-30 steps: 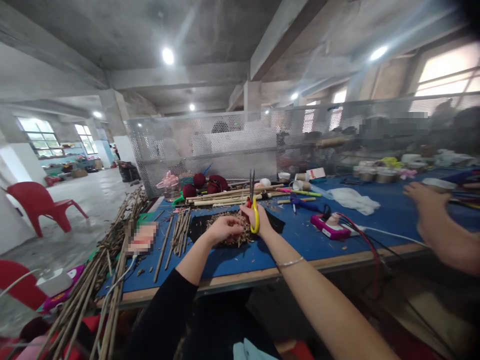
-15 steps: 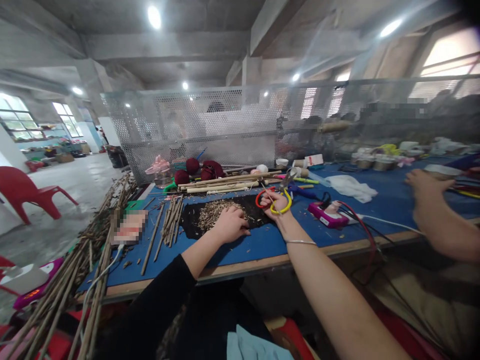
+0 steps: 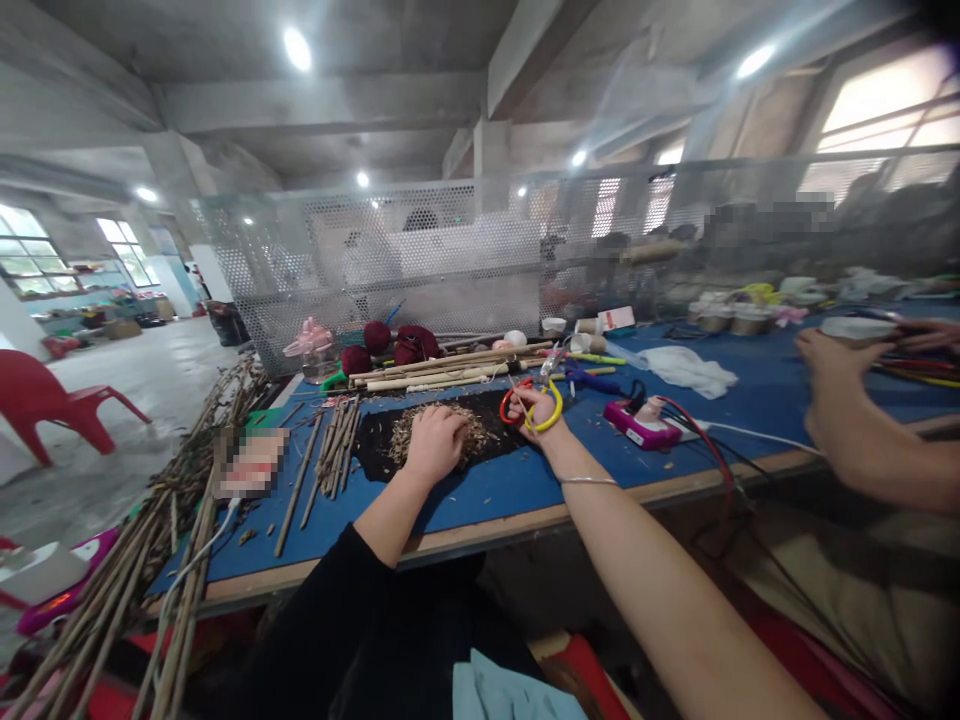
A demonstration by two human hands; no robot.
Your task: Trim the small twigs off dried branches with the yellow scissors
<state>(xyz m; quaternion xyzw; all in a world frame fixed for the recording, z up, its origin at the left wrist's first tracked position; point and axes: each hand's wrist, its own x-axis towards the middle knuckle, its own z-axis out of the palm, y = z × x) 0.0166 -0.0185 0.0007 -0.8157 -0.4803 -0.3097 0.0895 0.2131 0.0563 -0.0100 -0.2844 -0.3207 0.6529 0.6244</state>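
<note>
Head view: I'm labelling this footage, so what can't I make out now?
Head view: whatever lies under the left hand, hidden by it.
Head view: the tips of the scissors, blurred against clutter.
Head view: the face of the flat object, masked by pixel squares.
Head view: the co-worker's far hand, cut off by the right edge.

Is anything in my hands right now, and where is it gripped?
The right hand holds the scissors by their red and yellow handles. The left hand rests on the cut pieces; any hold there cannot be told.

Rough chips — matt, probably wood
</note>
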